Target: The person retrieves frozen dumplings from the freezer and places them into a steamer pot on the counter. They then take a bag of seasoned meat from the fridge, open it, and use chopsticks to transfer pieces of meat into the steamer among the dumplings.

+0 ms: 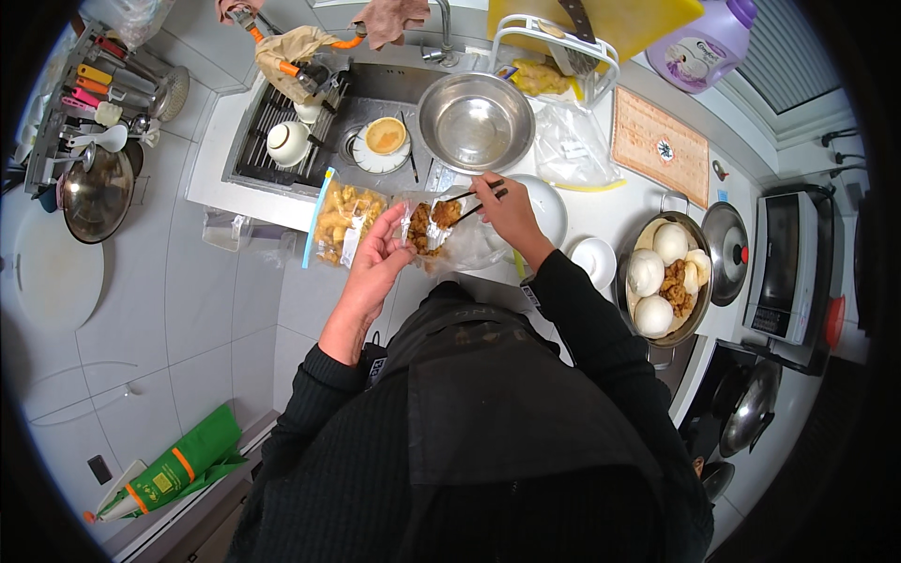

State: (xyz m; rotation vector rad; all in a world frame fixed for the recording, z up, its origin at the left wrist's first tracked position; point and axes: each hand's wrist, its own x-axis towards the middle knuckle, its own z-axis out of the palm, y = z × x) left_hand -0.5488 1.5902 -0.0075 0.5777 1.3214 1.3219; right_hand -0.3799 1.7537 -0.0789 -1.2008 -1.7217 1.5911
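Observation:
My left hand (377, 258) is closed on the edge of a clear plastic bag (477, 249) and holds its mouth up. Brown, fried-looking food pieces (427, 235) lie inside. In my right hand (514, 218) is a pair of dark chopsticks (466, 212), whose tips reach into the bag at the food. Beside my left hand, a zip bag (330, 220) with yellow chunks sits at the counter's edge. A white plate (549, 211) lies partly hidden behind my right wrist.
A steel basin (476, 122) stands beyond my hands, by the sink (375, 83) with bowls and a plate. On the right are a small white bowl (593, 261), a pan (709, 310) with white buns and brown pieces, and a lid (730, 253). Behind lies a wooden board (662, 141).

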